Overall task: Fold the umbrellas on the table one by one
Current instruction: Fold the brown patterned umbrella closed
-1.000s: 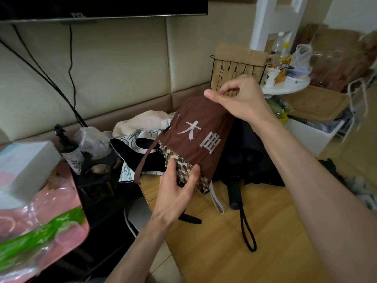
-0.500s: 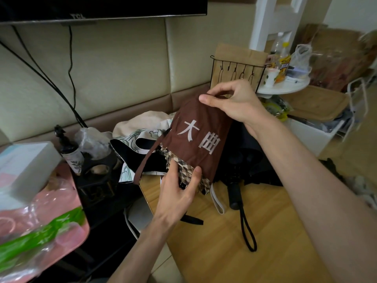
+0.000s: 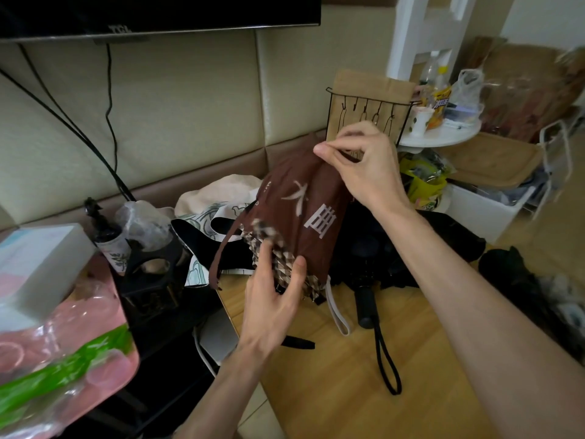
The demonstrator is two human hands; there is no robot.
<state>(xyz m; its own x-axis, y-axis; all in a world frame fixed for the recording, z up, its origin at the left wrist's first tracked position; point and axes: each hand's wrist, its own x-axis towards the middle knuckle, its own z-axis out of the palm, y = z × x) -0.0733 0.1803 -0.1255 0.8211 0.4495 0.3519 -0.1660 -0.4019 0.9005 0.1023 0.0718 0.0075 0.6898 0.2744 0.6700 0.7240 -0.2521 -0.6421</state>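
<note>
Above the table (image 3: 316,391), midway in folding brown umbrella (image 3: 304,223), pinched on top by right hand (image 3: 367,166), gripped below by left hand (image 3: 272,299), with black umbrella (image 3: 380,248) apparently left.

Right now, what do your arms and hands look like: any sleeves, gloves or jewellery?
The left forearm and right forearm are bare to the frame edge, with no sleeves in view. The left hand and right hand wear no gloves; no rings, watch or wristband show.
</note>
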